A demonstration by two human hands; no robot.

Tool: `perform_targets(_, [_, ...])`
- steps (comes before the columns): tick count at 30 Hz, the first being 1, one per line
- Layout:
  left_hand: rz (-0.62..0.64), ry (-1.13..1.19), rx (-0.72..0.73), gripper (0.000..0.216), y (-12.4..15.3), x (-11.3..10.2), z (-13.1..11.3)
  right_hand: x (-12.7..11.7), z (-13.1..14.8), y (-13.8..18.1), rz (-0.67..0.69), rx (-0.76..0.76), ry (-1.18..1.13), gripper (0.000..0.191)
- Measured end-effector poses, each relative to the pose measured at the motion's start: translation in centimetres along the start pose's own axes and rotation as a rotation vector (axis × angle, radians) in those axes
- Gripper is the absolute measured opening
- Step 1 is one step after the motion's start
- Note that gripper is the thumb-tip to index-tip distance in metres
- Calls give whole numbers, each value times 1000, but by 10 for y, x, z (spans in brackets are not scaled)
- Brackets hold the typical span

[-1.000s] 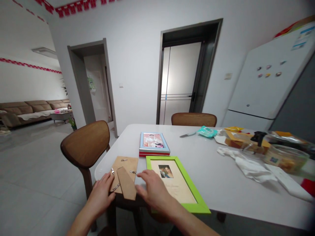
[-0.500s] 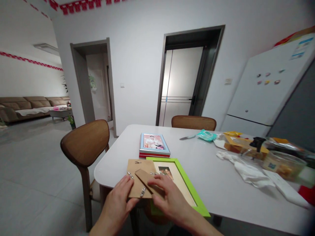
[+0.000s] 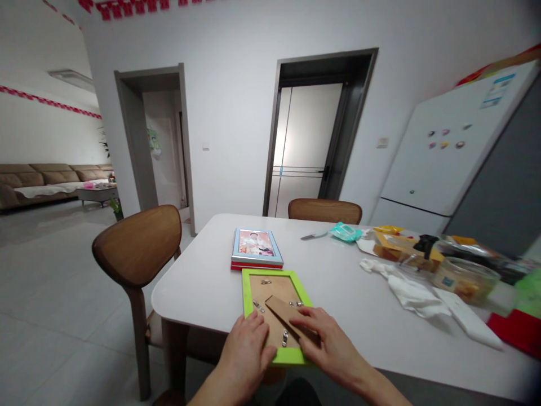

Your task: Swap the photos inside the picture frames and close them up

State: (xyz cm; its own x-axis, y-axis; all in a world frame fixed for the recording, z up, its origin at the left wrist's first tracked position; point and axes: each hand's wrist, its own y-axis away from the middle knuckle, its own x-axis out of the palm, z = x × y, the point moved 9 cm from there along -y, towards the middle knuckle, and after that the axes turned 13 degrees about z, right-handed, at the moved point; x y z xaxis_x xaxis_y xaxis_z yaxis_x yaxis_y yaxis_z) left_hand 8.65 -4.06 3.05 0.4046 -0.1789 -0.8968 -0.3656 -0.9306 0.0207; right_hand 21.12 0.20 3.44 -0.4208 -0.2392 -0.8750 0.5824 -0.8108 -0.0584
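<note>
A lime green picture frame (image 3: 245, 293) lies face down at the near edge of the white table (image 3: 203, 276). A brown backing board (image 3: 266, 290) with a fold-out stand and small metal clips sits inside it. My left hand (image 3: 247, 352) rests flat on the frame's near left corner and the board. My right hand (image 3: 327, 344) presses on the stand and the board's right side. Neither hand grips anything. Behind the green frame lies a stack of frames (image 3: 256, 248), the top one blue with a photo.
Wooden chairs stand at the left (image 3: 137, 251) and far side (image 3: 324, 211). On the right are a white cloth (image 3: 414, 293), a glass bowl (image 3: 465, 279), food packets, a teal pack (image 3: 345, 231), a knife (image 3: 313, 235) and a red object (image 3: 518, 330). A fridge (image 3: 448, 146) stands behind.
The backing board went from the table left of the green frame to inside the frame, covering the photo. Both hands moved right with it and now press it down.
</note>
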Motion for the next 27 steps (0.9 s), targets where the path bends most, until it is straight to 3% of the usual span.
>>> perform_targets(5, [30, 10, 62, 42, 9, -1, 1, 6, 8, -1, -42, -14, 106, 31])
perform_targets(9, [31, 10, 86, 30, 15, -3, 6, 9, 26, -2, -59, -48, 160, 30])
perform_targets(15, [12, 41, 54, 30, 17, -2, 19, 20, 67, -1, 31, -234, 241, 22])
perform_targets(21, [4, 51, 48, 38, 17, -3, 21, 20, 72, 1, 87, -298, 244, 22])
perform_targets(27, [13, 64, 31, 31, 17, -5, 19, 17, 67, 6, 87, -299, 226, 26])
